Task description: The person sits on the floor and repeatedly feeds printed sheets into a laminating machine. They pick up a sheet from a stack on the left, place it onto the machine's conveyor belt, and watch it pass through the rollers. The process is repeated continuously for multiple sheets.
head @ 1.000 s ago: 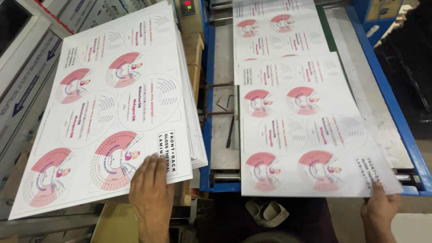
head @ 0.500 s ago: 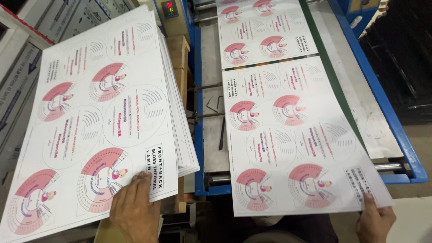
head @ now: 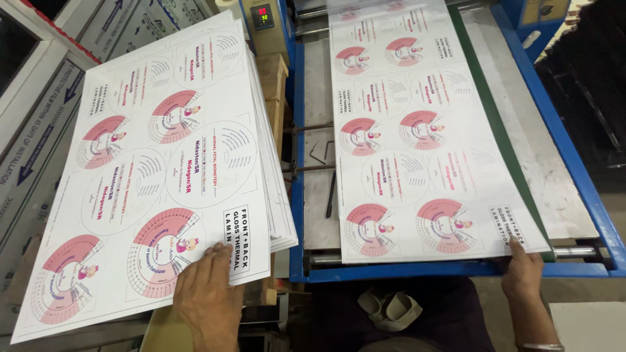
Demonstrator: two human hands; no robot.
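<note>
From the head camera, your left hand (head: pixel 207 293) lay flat, fingers spread, on the near edge of the stack of printed sheets (head: pixel 156 169) (pink-and-white dials). Your right hand (head: pixel 521 268) pinched the near corner of the single printed sheet (head: pixel 424 137) lying along the blue-framed machine bed (head: pixel 574 195).

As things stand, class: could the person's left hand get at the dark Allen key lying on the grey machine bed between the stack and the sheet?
Probably yes. The left hand rests on the stack of printed sheets, and the Allen key lies uncovered on the machine bed, with nothing between them.
</note>
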